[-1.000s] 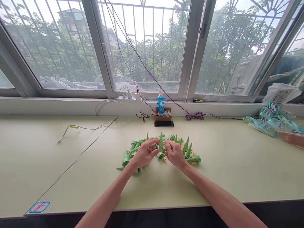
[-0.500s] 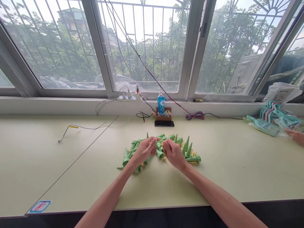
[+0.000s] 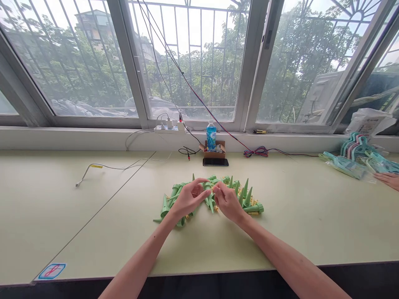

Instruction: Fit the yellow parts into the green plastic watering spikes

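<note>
My left hand (image 3: 191,195) curls its thumb and fingers around the top of a green plastic spike (image 3: 211,204), whose pointed end is directed downward. Close against it, my right hand (image 3: 228,200) is closed in a pinch. A small yellow plastic piece shows at its fingertips, mostly hidden by them. Around and behind both hands lies a pile of green spikes (image 3: 248,197), some standing point up, others lying on their sides. Small yellow pieces (image 3: 255,203) are mixed in among them, mainly on the right.
Behind the pile, a phone (image 3: 215,162) lies before a small cardboard box (image 3: 214,154) and a blue-liquid bottle (image 3: 211,137). A bundled cable (image 3: 256,152) is to the right, a white cable (image 3: 107,166) to the left. Another person's hand (image 3: 388,180) touches bagged teal hangers (image 3: 355,166).
The green spike in my left hand has turned from its round end facing me to its point hanging down. My left thumb has shifted right. The other person's hand has flattened onto the table.
</note>
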The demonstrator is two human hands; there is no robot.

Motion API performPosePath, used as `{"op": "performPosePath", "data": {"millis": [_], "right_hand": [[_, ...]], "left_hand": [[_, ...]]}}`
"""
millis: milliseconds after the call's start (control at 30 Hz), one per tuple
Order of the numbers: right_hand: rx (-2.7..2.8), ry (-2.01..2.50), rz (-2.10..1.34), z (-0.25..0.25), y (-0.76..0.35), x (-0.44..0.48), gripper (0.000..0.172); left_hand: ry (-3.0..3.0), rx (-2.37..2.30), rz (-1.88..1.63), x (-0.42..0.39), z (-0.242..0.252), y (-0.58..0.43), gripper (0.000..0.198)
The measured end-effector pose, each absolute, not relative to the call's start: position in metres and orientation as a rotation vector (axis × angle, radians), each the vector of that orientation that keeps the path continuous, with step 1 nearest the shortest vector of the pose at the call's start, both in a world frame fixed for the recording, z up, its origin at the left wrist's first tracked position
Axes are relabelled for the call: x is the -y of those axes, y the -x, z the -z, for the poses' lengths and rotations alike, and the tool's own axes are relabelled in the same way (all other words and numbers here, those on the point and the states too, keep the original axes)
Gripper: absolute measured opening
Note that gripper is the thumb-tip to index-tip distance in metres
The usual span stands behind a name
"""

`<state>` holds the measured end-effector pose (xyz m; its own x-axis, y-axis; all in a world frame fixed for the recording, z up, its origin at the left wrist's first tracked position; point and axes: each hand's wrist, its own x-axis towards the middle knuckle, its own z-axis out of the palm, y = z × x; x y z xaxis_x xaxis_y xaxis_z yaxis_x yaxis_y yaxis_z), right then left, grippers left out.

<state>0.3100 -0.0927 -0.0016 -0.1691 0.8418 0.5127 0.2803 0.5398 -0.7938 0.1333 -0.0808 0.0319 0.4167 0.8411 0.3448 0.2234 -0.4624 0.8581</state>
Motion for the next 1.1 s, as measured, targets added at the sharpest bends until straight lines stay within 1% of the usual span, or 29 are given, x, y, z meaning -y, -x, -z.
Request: {"op": "performPosePath", "data": {"millis": [267,367,500,667,700,767,900,1000,1100], "right_hand": [[1.672,1.039,-0.716,-0.0017,-0.3087,0.0928,0.047],[1.658,1.048,-0.733,-0.0039,-0.3083,0.0938,0.05],[1.608,1.026,-0.733,-0.0047,-0.3069,0.094,0.049],[1.561,0.997,-0.735,-0.004,-0.3073,0.0934,0.048],[1.565,0.993,-0.737,-0.0039,-0.3078,0.0936,0.047],[1.582,0.981,-0.74,-0.0039,-0.3088,0.0942,0.046],[1.662,0.913,-0.717,-0.004,-0.31,0.0962,0.041],[1.702,0.885,-0.697,-0.0033,-0.3098,0.0972,0.039],[1.699,0.876,-0.691,-0.0021,-0.3094,0.0974,0.039]], "left_hand": [[-2.123,-0.961,-1.034,0.0829,-0.028,-0.1334,0.041],[-2.148,-0.979,-1.037,0.0838,-0.0282,-0.1347,0.044],[-2.116,-0.995,-1.085,0.0842,-0.0297,-0.136,0.05],[-1.932,-0.996,-1.185,0.0793,-0.0292,-0.1344,0.04],[-1.902,-0.984,-1.185,0.0778,-0.0285,-0.1339,0.043],[-1.86,-0.977,-1.161,0.0756,-0.0272,-0.1337,0.056],[-1.774,-0.983,-1.028,0.0758,-0.0271,-0.1356,0.077],[-1.742,-1.002,-0.952,0.078,-0.028,-0.1361,0.085],[-1.762,-1.013,-0.877,0.0793,-0.0286,-0.1352,0.088]]}}
